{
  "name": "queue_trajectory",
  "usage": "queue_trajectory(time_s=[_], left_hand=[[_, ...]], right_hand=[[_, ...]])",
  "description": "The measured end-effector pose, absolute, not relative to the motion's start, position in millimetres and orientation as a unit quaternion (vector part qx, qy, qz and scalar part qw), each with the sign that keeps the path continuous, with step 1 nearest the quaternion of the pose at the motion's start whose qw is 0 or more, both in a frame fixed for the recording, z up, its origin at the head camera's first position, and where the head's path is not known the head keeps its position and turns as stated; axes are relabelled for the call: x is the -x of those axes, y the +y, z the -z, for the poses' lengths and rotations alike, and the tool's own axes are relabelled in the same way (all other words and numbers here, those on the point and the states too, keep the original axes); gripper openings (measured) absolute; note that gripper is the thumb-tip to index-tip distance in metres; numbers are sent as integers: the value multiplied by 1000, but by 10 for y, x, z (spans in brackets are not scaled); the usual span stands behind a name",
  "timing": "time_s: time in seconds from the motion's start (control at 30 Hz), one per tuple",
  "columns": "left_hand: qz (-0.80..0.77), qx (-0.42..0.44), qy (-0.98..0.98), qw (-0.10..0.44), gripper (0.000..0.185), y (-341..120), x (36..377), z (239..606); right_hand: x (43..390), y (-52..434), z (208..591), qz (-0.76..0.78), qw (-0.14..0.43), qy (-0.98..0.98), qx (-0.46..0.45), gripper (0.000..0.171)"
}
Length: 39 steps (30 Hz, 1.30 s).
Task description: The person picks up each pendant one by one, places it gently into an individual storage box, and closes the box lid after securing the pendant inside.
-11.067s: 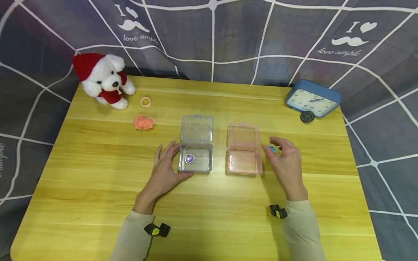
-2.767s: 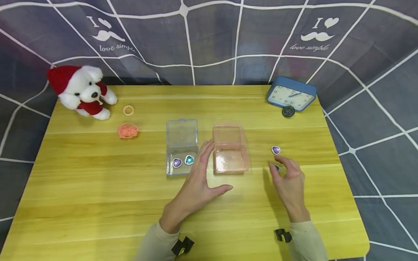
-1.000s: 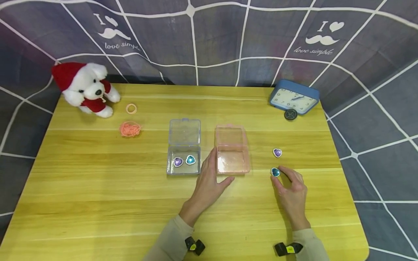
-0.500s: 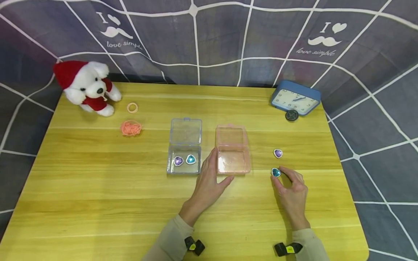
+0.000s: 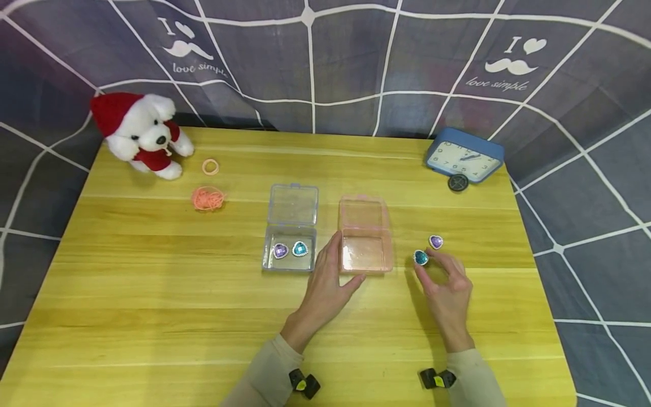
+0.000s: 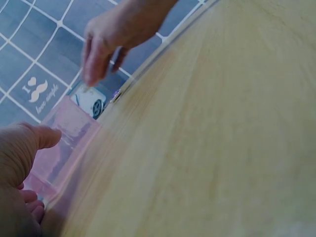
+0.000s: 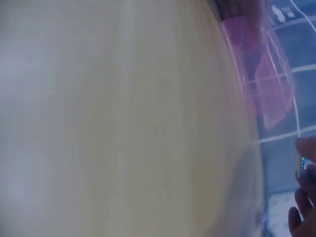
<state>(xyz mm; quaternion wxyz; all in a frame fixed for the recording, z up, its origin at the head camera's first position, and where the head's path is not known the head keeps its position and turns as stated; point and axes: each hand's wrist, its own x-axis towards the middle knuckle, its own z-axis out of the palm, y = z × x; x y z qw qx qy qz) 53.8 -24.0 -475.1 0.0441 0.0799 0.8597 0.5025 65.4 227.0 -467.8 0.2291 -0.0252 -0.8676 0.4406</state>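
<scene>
My right hand (image 5: 425, 263) pinches a teal heart-shaped gem (image 5: 420, 258) just above the table, a little right of the open pink box (image 5: 377, 267). A purple heart gem (image 5: 435, 242) lies on the wood just behind it. My left hand (image 5: 330, 271) rests against the pink box's front left corner, fingers straight along its side and thumb at its front. In the left wrist view the thumb (image 6: 34, 140) touches the pink box (image 6: 69, 133). Left of it, the open clear box (image 5: 265, 265) holds a purple gem (image 5: 280, 251) and a teal gem (image 5: 300, 249).
A plush dog (image 5: 142, 135) sits at the back left, with an orange ring (image 5: 210, 167) and an orange band bundle (image 5: 208, 198) near it. A blue clock (image 5: 465, 161) stands at the back right, a black disc (image 5: 458, 182) before it. A grid-patterned curtain hangs behind the table.
My right hand has picked the teal gem up off the table and carried it a little left and back, nearer the pink box. The left hand has stayed at the box.
</scene>
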Motion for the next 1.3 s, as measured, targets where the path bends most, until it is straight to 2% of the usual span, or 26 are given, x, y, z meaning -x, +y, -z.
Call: queue_trajectory(time_s=[0.17, 0.63, 1.0, 1.3], left_hand=[[-506, -72, 858, 53, 104, -230, -534, 4747], [-513, -59, 855, 42, 108, -224, -460, 4724], [-514, -62, 855, 26, 105, -233, -438, 4720], [-494, -70, 866, 6, 100, -233, -437, 4722]], right_hand=[[-540, 2114, 4546, -452, 254, -855, -26, 42], [-352, 1735, 4345, -458, 253, -847, -93, 41], [-248, 1478, 4420, -469, 200, -849, -139, 43], [-243, 1376, 4469, -446, 164, -868, -142, 47]])
